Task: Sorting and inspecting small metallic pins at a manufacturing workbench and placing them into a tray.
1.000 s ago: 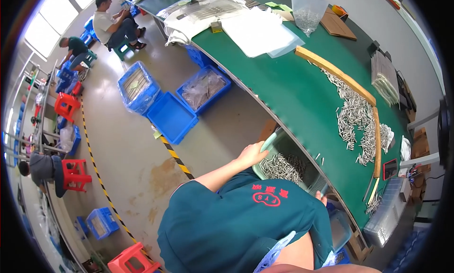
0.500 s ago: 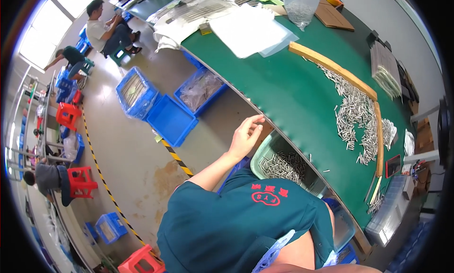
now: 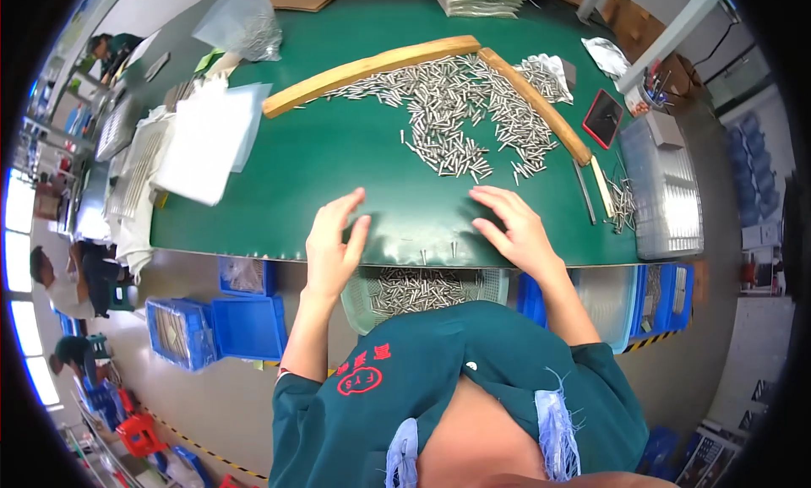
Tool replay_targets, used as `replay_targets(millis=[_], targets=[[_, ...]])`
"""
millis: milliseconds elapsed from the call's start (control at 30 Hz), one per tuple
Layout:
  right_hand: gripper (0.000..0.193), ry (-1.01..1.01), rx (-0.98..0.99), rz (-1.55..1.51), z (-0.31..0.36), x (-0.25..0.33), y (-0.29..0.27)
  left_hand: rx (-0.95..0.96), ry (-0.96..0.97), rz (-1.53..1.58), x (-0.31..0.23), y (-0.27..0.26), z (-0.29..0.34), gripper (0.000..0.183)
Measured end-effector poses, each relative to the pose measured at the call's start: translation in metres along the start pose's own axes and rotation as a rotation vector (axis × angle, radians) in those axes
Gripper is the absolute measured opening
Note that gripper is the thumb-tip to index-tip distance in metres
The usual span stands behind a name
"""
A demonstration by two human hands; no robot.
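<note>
My left hand (image 3: 334, 241) is held over the near edge of the green table, fingers apart and nothing in it. Opposite it, my right hand (image 3: 514, 228) is also open and bare, thumb spread from the fingers. Between and beyond them lies a heap of small metal pins (image 3: 448, 108), bounded by two wooden bars, a left one (image 3: 372, 72) and a right one (image 3: 536, 103). Two loose pins lie near the table edge between my hands. Below that edge, a pale green basket (image 3: 358, 300) holds many similar metal pins (image 3: 414, 290).
White sheets (image 3: 203, 141) and a plastic bag of parts (image 3: 253, 36) lie at the left. A red-edged phone (image 3: 603, 118), clear plastic boxes (image 3: 667, 192) and thin rods (image 3: 621, 205) are at the right. Blue crates (image 3: 247, 327) stand below left. People sit farther left.
My view has swung round to face the table squarely. My right hand has come into sight, and my left hand is now over the table edge.
</note>
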State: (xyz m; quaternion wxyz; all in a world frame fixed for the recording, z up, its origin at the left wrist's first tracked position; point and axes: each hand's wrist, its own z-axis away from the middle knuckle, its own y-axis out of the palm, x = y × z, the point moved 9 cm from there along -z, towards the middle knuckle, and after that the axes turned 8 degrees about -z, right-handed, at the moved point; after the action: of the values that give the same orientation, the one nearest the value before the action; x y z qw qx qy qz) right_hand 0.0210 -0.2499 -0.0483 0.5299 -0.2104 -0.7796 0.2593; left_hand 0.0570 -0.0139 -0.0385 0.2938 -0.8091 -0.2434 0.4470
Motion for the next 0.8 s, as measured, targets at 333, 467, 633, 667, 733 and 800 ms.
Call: replay_targets(millis=[333, 467, 633, 667, 733, 800], targets=[[0.035, -0.057, 0.22, 0.057, 0.011, 0.012, 0.047, 0.525, 0.103, -0.052, -0.046, 0.079, 0.032, 0.028], [0.02, -0.021, 0.201, 0.037, 0.01, 0.006, 0.059, 0.495, 0.131, -0.075, -0.042, 0.085, 0.027, 0.02], [0.015, 0.068, 0.08, 0.039, 0.011, -0.008, 0.044, 0.343, 0.092, -0.149, -0.036, 0.077, 0.015, 0.016], [0.013, 0.059, 0.092, 0.074, 0.014, -0.009, 0.041, 0.36, 0.133, -0.149, -0.04, 0.074, 0.017, 0.014], [0.012, 0.041, 0.109, 0.089, 0.017, -0.009, 0.035, 0.377, 0.171, -0.148, -0.04, 0.073, 0.019, 0.012], [0.011, 0.021, 0.126, 0.103, 0.016, -0.004, 0.031, 0.398, 0.151, -0.172, -0.034, 0.076, 0.021, 0.01]])
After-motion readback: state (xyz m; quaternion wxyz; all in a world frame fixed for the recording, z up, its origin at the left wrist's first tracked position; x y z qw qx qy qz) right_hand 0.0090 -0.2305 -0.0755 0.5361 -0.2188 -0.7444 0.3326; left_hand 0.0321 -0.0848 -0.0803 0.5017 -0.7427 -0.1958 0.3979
